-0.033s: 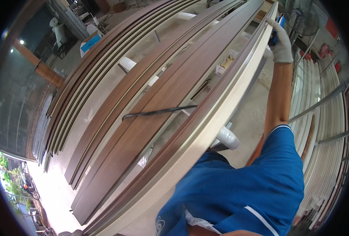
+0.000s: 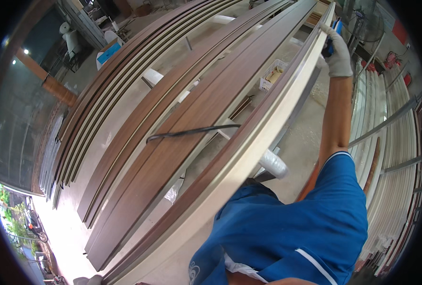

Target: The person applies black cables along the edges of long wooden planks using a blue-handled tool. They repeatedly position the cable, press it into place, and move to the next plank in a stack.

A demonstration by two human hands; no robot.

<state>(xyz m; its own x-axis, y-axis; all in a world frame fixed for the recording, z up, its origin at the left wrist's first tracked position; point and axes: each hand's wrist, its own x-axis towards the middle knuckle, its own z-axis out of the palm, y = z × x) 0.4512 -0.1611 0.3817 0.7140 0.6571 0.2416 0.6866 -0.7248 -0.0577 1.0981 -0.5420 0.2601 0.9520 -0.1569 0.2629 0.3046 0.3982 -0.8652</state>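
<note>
Working well here probably means keeping the long cream-and-brown profile strip [image 2: 239, 175] straight and untwisted, with even pressure along its edge. From the gloved right hand [image 2: 340, 59], which curls around a blue-and-black tool [image 2: 330, 47] with fingers at the edge, the strip runs toward seven o'clock. There, the left hand [image 2: 88, 280] is cut off, its grip untellable.
</note>
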